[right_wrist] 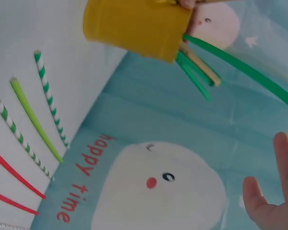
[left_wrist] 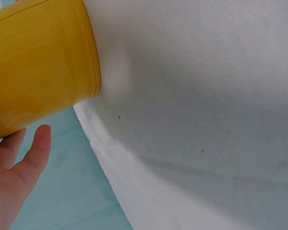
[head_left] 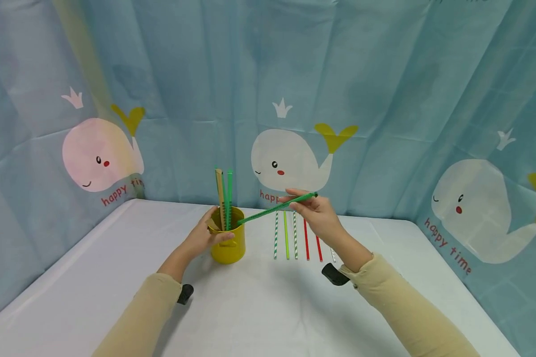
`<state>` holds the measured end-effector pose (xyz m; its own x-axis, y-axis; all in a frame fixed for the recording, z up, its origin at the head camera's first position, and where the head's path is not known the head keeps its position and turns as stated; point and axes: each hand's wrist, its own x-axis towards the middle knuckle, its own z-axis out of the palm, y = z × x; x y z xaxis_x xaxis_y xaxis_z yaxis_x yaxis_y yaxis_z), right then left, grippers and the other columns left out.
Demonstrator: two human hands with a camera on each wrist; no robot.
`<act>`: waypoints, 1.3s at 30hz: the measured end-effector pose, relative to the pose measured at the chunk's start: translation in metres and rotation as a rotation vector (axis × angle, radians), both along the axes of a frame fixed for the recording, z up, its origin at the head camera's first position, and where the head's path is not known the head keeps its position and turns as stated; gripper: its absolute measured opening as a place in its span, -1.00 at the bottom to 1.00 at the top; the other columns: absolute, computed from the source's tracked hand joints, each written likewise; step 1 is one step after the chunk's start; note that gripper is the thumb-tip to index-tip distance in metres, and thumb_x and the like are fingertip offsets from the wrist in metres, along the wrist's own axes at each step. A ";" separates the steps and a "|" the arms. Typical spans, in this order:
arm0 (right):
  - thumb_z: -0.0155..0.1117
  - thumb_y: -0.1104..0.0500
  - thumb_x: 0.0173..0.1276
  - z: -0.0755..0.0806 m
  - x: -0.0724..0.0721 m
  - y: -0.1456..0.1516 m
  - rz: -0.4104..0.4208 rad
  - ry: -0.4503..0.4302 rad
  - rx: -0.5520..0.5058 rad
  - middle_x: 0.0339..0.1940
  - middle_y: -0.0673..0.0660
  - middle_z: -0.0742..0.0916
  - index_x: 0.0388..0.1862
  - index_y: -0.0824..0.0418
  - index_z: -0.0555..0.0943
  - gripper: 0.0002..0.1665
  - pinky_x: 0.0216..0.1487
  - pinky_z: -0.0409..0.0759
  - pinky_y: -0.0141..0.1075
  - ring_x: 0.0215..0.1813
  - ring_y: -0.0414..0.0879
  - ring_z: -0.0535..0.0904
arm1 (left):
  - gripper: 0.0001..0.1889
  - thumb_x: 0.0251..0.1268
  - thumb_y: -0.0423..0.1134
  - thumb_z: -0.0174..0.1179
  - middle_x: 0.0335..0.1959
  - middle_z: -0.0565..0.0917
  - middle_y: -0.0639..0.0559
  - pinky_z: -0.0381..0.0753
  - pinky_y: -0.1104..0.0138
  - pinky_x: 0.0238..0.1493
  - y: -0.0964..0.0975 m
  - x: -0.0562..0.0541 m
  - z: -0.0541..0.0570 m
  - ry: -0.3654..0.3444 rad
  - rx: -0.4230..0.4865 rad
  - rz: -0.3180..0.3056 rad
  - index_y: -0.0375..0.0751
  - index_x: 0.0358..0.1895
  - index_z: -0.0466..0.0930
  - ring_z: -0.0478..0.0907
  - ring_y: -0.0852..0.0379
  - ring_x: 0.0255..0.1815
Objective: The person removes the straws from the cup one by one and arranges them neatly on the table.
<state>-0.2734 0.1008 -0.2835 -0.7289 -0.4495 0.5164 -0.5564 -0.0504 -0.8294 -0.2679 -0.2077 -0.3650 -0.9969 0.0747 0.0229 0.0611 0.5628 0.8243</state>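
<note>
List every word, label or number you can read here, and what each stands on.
"happy time": on the blue backdrop, beneath the right whale.
"happy time": beneath the middle whale, whole in the right wrist view.
"happy ti...": beneath the left whale; its ending is unclear.
Unreadable: small dark marks on the green straws in the yellow cup; lettering cut off at the head view's top edge.

A curtained-off nook, the kind of room unclear: light-blue fabric (head_left: 196, 59) printed with cartoon whales (head_left: 290, 153) and the words "happy time" (head_left: 443, 239) surrounds a white-covered table (head_left: 250, 307) on three sides.
</note>
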 end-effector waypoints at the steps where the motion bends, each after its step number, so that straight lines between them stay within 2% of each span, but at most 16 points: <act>1: 0.11 0.41 0.43 0.003 0.000 0.004 -0.006 0.003 -0.020 -0.06 0.03 0.76 0.26 0.50 0.43 -0.56 0.24 0.47 -0.28 0.18 -0.19 0.57 | 0.13 0.20 0.15 0.31 0.53 -0.10 -0.36 -0.03 -0.28 0.37 0.000 0.000 0.000 -0.002 0.001 0.000 -0.16 0.57 -0.33 -0.07 -0.38 0.48; 5: 0.12 0.42 0.42 0.013 0.000 0.019 -0.079 0.028 -0.100 -0.17 -0.17 0.76 0.24 0.52 0.42 -0.57 0.22 0.47 -0.33 0.08 -0.22 0.61 | 0.13 0.19 0.17 0.31 0.53 -0.11 -0.36 -0.03 -0.28 0.37 0.000 0.000 0.000 -0.002 0.004 -0.001 -0.15 0.57 -0.32 -0.07 -0.38 0.48; 10: 0.14 0.41 0.42 0.016 -0.001 0.028 -0.144 0.018 -0.081 -0.23 -0.18 0.77 0.23 0.52 0.43 -0.57 0.26 0.44 -0.30 0.07 -0.22 0.60 | 0.13 0.18 0.17 0.32 0.53 -0.11 -0.35 -0.02 -0.28 0.37 0.000 -0.001 -0.001 0.008 0.009 -0.002 -0.15 0.57 -0.31 -0.06 -0.38 0.48; 13: 0.15 0.39 0.42 0.011 -0.001 0.029 -0.149 -0.025 -0.027 -0.24 -0.09 0.78 0.24 0.50 0.45 -0.57 0.25 0.46 -0.28 0.13 -0.19 0.58 | 0.12 0.18 0.15 0.32 0.54 -0.11 -0.34 -0.02 -0.27 0.38 -0.001 -0.001 -0.002 0.009 0.016 -0.002 -0.14 0.57 -0.30 -0.07 -0.37 0.49; 18: 0.15 0.33 0.44 -0.006 -0.003 0.024 -0.115 -0.110 0.028 -0.18 0.19 0.77 0.26 0.48 0.44 -0.55 0.29 0.43 -0.13 0.27 0.00 0.49 | 0.12 0.18 0.16 0.32 0.54 -0.12 -0.34 -0.03 -0.27 0.38 -0.001 -0.001 -0.002 0.002 0.016 -0.001 -0.13 0.57 -0.30 -0.08 -0.37 0.49; 22: 0.13 0.28 0.48 -0.022 -0.005 0.020 -0.077 -0.171 0.090 -0.19 0.16 0.77 0.23 0.45 0.42 -0.58 0.33 0.38 -0.05 0.35 0.10 0.40 | 0.12 0.18 0.16 0.32 0.54 -0.12 -0.34 -0.03 -0.27 0.38 -0.001 -0.001 -0.001 -0.002 0.017 0.001 -0.14 0.57 -0.30 -0.09 -0.37 0.49; 27: 0.04 0.28 0.53 -0.037 -0.006 0.014 -0.033 -0.249 0.141 -0.23 0.15 0.76 0.28 0.41 0.31 -0.58 0.11 0.53 -0.14 0.06 0.14 0.60 | 0.12 0.20 0.15 0.31 0.53 -0.11 -0.36 -0.02 -0.27 0.38 0.000 0.000 0.000 0.006 0.014 -0.007 -0.15 0.57 -0.31 -0.08 -0.38 0.49; 31: 0.07 0.32 0.50 -0.047 -0.007 0.007 -0.056 -0.303 0.156 -0.18 0.21 0.72 0.24 0.42 0.31 -0.60 -0.05 0.65 -0.22 -0.16 0.03 0.69 | 0.12 0.20 0.15 0.31 0.53 -0.11 -0.35 -0.02 -0.27 0.38 -0.001 -0.001 0.000 0.006 0.021 -0.006 -0.15 0.57 -0.31 -0.07 -0.37 0.49; 34: 0.13 0.38 0.44 -0.055 -0.007 0.002 -0.078 -0.354 0.146 -0.19 0.21 0.63 0.29 0.46 0.30 -0.51 -0.14 0.69 -0.20 -0.30 -0.06 0.71 | 0.12 0.19 0.15 0.32 0.53 -0.10 -0.36 -0.02 -0.27 0.38 -0.001 -0.001 0.000 0.005 0.022 -0.004 -0.16 0.57 -0.31 -0.07 -0.37 0.48; 39: 0.18 0.44 0.37 -0.067 -0.006 -0.005 -0.106 -0.448 0.137 -0.31 0.13 0.53 0.38 0.46 0.25 -0.37 -0.20 0.71 -0.17 -0.37 0.01 0.74 | 0.11 0.20 0.12 0.32 0.52 -0.07 -0.37 0.00 -0.26 0.38 -0.001 -0.002 -0.001 0.009 0.023 -0.007 -0.17 0.56 -0.30 -0.04 -0.37 0.48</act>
